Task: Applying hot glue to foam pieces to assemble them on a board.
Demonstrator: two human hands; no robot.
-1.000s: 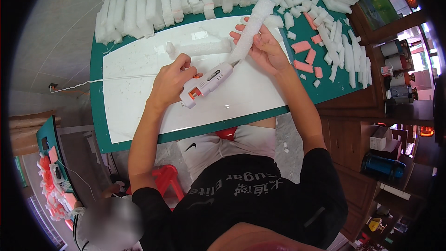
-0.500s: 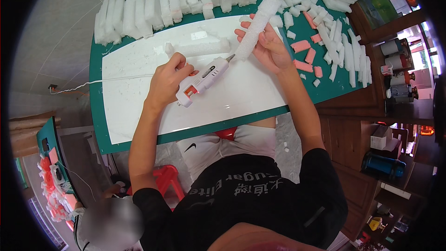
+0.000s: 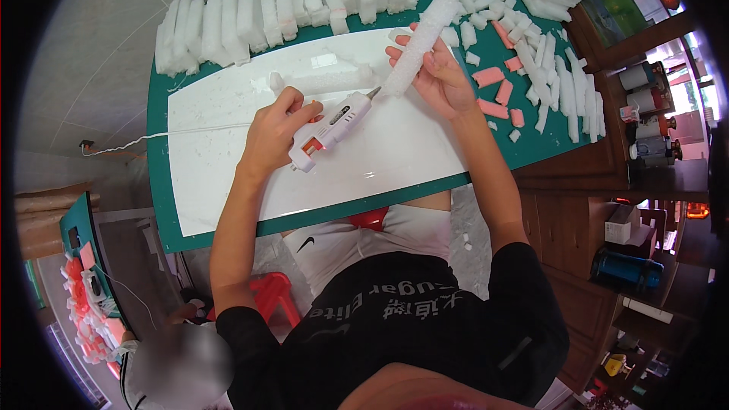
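Observation:
My left hand [image 3: 278, 127] is closed around the handle side of a white hot glue gun [image 3: 343, 123] with an orange trigger. The gun's nozzle points up and right, close to the lower end of a long white foam strip [image 3: 420, 48]; whether they touch I cannot tell. That strip lies slanted across my right hand [image 3: 445, 80], held between the thumb and fingers. Behind the gun, a second white foam strip [image 3: 325, 80] rests on the glossy white board [image 3: 228, 175].
White foam slabs [image 3: 250, 11] stand in a row along the green table's [image 3: 547, 153] far edge. White scraps and pink foam pieces [image 3: 492, 108] are scattered at the right. A white cord [image 3: 190, 130] runs left from the gun. Another person [image 3: 178, 364] is at lower left.
The glue gun has turned slightly in my left hand, its nozzle shifting a little left. My right hand and its foam strip stay nearly where they were.

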